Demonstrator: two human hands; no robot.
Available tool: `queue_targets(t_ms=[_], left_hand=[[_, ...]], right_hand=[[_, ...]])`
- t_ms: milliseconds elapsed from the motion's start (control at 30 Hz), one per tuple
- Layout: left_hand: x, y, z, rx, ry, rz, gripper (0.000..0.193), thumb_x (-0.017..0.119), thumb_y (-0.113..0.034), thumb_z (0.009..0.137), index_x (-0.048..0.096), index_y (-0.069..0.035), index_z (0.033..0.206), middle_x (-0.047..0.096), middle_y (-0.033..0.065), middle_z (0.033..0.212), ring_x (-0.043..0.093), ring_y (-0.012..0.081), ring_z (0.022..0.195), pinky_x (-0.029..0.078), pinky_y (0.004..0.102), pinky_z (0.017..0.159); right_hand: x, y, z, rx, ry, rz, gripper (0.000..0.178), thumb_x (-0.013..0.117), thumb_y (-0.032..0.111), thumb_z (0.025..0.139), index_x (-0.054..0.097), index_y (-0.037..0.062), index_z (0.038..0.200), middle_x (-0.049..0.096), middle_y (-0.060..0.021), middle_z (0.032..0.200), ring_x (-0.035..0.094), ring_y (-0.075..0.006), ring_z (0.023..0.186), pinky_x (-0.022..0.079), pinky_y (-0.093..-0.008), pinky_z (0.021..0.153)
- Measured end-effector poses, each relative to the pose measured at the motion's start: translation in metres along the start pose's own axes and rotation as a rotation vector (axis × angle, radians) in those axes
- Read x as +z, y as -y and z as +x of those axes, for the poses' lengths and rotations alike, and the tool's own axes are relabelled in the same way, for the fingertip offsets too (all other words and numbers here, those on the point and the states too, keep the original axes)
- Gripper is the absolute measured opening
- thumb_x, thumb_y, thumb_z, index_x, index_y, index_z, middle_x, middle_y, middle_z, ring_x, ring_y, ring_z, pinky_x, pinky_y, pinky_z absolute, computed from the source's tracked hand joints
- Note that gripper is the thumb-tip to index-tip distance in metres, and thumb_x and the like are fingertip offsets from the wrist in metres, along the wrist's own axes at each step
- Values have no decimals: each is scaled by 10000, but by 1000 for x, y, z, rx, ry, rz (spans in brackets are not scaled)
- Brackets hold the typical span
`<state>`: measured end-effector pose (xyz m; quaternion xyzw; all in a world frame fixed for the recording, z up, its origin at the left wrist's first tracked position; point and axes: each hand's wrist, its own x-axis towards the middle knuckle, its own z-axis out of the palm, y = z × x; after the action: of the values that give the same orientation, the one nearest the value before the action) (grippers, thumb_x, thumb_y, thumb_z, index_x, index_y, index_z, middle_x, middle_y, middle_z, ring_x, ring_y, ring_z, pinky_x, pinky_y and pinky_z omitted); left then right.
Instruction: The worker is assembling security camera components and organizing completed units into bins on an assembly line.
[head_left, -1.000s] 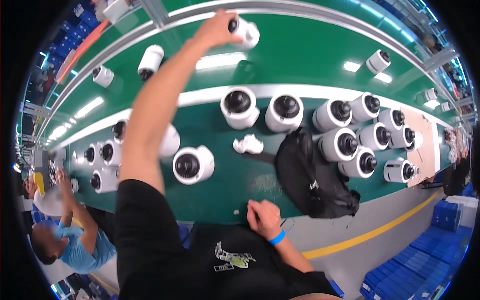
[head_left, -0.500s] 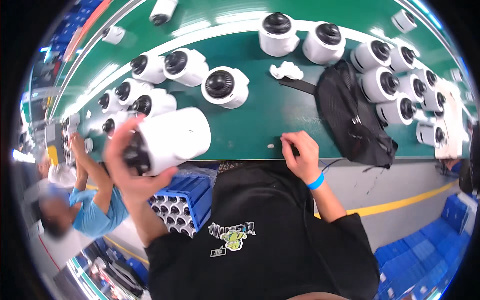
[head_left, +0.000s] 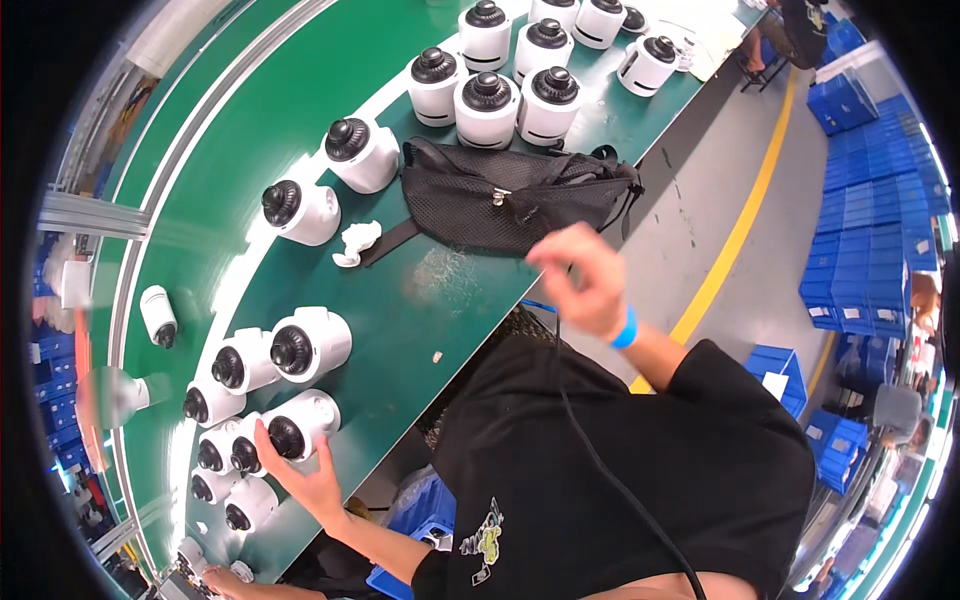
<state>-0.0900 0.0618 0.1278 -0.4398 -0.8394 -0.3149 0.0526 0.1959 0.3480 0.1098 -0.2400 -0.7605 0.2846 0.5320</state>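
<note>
My left hand reaches in from below. Its thumb and fingers are spread round a white dome camera with a black ribbed dome, at the near edge of a cluster of similar cameras on the green table. The thumb lies against its body; the index finger is beside the dome. My right hand, with a blue wristband, hovers off the table edge beside a black mesh bag. Its fingers are curled and slightly blurred; whether something small is in them is hidden.
More dome cameras stand beyond the bag, such as one. Two others stand near a crumpled white scrap. A black cable runs down over my shirt. Blue crates are stacked at right. Another person's arm shows lower left.
My view has swung right. The dome camera in my left hand has gone from above the table's edge down among the cluster. My right hand has moved off toward the bag's near side.
</note>
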Motion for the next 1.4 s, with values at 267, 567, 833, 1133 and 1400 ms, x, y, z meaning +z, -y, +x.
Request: queue_targets(t_ms=[267,567,833,1133,1400], left_hand=[[63,-17,-57,-36,-656,99,555,695,-208,825,437,33,1253,493,172,1228,494,311,1113,396,430,945],[128,-65,-112,-168,-310,502,497,694,-305,817,498,15,1142,473,230,1228,463,394,1121,381,492,950],[159,-27,-111,-28,-531,529,521,726,-290,806,431,-22,1142,429,181,1269,383,350,1152,307,466,965],[159,-32,-106,-27,-469,604,470,679,-248,849,398,-5,1137,397,195,1273,404,347,1122,326,498,957],[160,-27,-109,-25,-469,634,463,663,-276,860,397,-9,1129,396,201,1280,393,348,1131,313,499,969]], right_hand=[[-65,-141,103,536,-32,-38,586,728,198,797,469,-12,1279,483,-172,1328,518,-238,1184,445,-371,970],[-42,-174,116,408,137,-222,740,817,200,719,441,-22,1316,567,-110,1206,591,-153,1027,476,-275,896],[-81,-94,99,-555,55,-325,681,847,154,642,477,37,1202,531,-197,1255,520,-408,1176,372,-516,1031],[-83,-110,92,-9,32,-75,854,847,179,589,424,-23,1303,542,-140,1223,543,-230,1129,426,-346,985],[-50,-148,111,360,20,-217,679,818,336,689,537,-46,1176,652,-152,1053,646,-220,972,503,-321,861]])
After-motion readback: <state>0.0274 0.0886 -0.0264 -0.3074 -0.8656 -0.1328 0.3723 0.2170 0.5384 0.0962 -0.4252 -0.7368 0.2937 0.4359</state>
